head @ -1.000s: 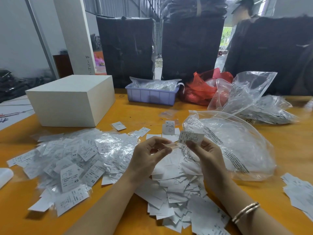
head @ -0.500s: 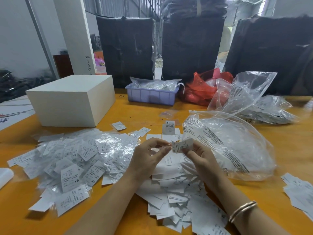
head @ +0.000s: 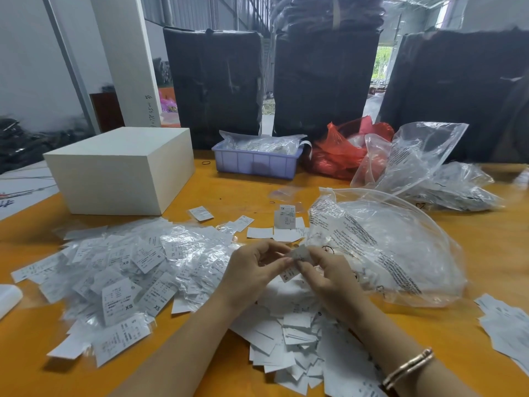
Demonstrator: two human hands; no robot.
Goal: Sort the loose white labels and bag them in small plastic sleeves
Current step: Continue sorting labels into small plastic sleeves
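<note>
Grip: left hand (head: 252, 277), right hand (head: 329, 277) both pinch one label (head: 299, 254).

Soft, even daylight enters through the bright doorway (head: 382, 63) at the back, casting faint shadows on the desk (head: 486, 247), glare on the clear bag (head: 386, 247), slight motion blur throughout and wide-angle bending at the edges.

One white box (head: 120, 170), one lilac tray (head: 254, 164), one red bag (head: 337, 151), three black bales (head: 214, 81), two hands (head: 252, 277)
</note>
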